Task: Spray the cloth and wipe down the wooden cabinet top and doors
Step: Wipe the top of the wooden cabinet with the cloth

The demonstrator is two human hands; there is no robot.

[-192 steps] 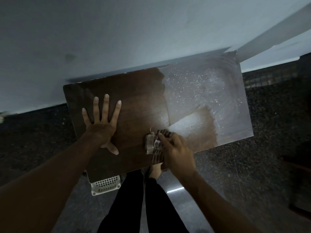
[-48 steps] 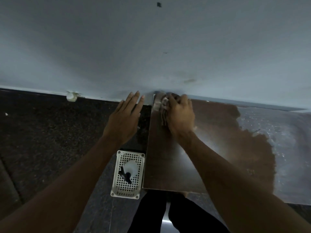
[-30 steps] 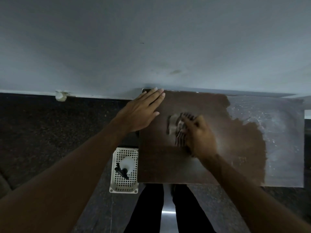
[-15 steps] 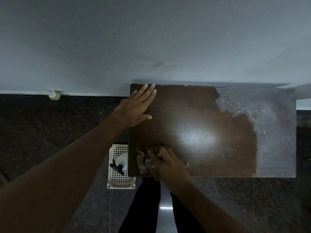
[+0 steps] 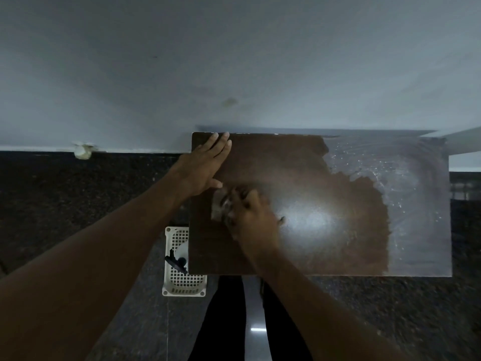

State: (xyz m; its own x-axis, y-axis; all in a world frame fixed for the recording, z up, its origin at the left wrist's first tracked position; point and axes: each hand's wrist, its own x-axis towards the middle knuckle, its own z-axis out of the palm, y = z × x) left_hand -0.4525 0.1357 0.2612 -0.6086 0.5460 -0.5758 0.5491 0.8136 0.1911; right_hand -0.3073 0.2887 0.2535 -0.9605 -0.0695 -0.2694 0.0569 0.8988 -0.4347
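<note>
Cloth: the small crumpled pale striped cloth [image 5: 220,207] lies on the left part of the cabinet top, blurred, half covered by the hand that works it.
Right-hand grip: the right-hand grip [image 5: 251,216] lies over the cloth with bent fingers that hold it and press it on the wood.
Cabinet top: the dark brown wooden cabinet top [image 5: 299,173] looks clean at the left and middle. The right strip [image 5: 416,204] is pale with dust and shining specks, not yet wiped.
Left-hand grip: the left-hand grip [image 5: 204,166] is flat, with straight fingers, at the far left corner. It holds nothing, and its thumb is close to the cloth.
Risk, collision: I think a wide stroke to the left can hit this thumb or push the cloth over the left edge.
Risk, smearing: the cloth probably carries dirt now. When it enters the pale strip it can drag grey streaks back over the clean wood.
Risk, missed part: the border of the wiped area is irregular, so patches near the wall and the right edge can stay.
Basket: the white plastic lattice basket [image 5: 185,281] stands on the dark speckled floor [image 5: 78,204], just beside the front left corner, with a white spray bottle with black trigger [image 5: 179,259] inside. A foot can kick it.
Doors: hidden from this view.
</note>
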